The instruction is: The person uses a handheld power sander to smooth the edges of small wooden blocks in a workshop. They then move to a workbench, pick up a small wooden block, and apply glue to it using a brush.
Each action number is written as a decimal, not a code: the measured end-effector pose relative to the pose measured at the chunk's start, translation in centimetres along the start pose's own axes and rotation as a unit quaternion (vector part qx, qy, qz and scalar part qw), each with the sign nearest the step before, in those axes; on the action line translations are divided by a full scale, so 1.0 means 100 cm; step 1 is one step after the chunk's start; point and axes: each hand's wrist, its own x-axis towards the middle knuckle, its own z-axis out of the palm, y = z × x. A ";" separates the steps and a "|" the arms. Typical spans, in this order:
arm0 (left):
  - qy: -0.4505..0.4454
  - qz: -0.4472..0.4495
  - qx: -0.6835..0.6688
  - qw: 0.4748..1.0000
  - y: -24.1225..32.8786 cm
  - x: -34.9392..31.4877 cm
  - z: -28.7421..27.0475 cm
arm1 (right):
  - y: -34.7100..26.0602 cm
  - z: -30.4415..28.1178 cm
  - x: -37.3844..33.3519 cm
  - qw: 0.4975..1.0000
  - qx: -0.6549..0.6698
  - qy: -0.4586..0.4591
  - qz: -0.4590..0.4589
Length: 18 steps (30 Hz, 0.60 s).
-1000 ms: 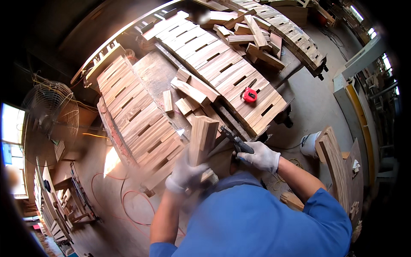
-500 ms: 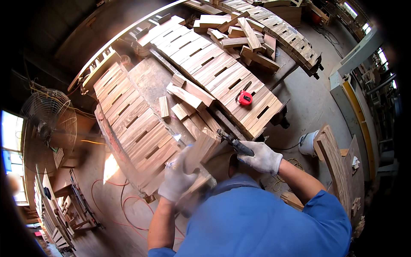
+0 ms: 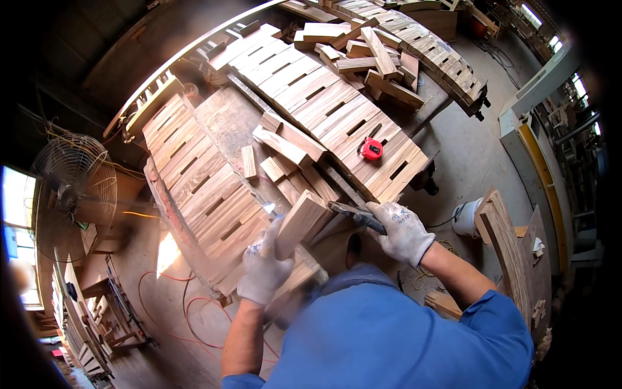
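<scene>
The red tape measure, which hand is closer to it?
Right. The right hand, gripping a black tool, is below the tape measure and slightly right in the picture. The left hand, holding a wood block, is farther, down to the left.

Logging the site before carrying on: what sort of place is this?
Probably a woodworking shop: a long row of brown slotted wooden blocks, a heap of loose rectangular wooden pieces and a round red tape measure suggest it.

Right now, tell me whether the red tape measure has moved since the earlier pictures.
No: judged by the end slot, the red tape measure keeps its place on the wooden row.
</scene>
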 end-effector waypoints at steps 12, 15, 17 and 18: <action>0.091 0.147 0.068 0.983 -0.013 0.024 -0.028 | -0.010 -0.012 0.008 0.920 0.306 -0.207 0.126; 0.112 0.179 0.068 0.975 -0.012 0.035 -0.036 | -0.007 -0.014 0.007 0.840 0.441 -0.276 0.153; 0.103 0.175 0.027 0.979 -0.016 0.037 -0.035 | -0.008 -0.013 0.006 0.770 0.532 -0.311 0.165; 0.083 0.154 0.017 0.985 -0.015 0.035 -0.035 | -0.012 -0.012 0.005 0.720 0.587 -0.324 0.177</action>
